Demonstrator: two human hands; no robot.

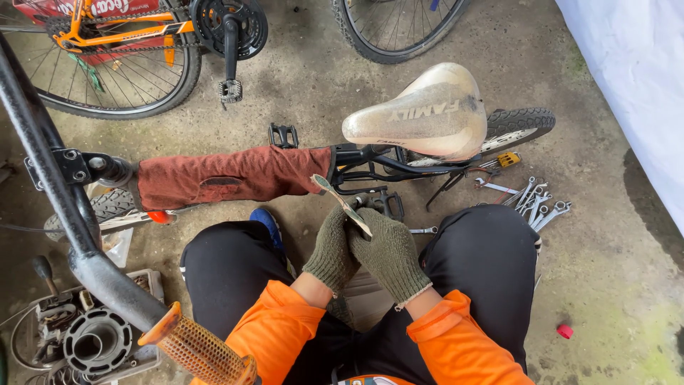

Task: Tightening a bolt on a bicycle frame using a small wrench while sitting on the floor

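My left hand and my right hand, both in olive knit gloves, are pressed together in front of my lap. Between them they grip a thin, flat, worn strip that sticks up and to the left toward the bicycle frame. Just beyond it runs the frame's top tube wrapped in a rust-red padded cover. A dirty cream saddle sits to the right above my hands. A black pedal is right behind my fingers.
Several spanners lie on the concrete floor at right, with a small red cap nearer me. An orange bicycle stands at top left. A tray of parts and an orange handlebar grip are at bottom left.
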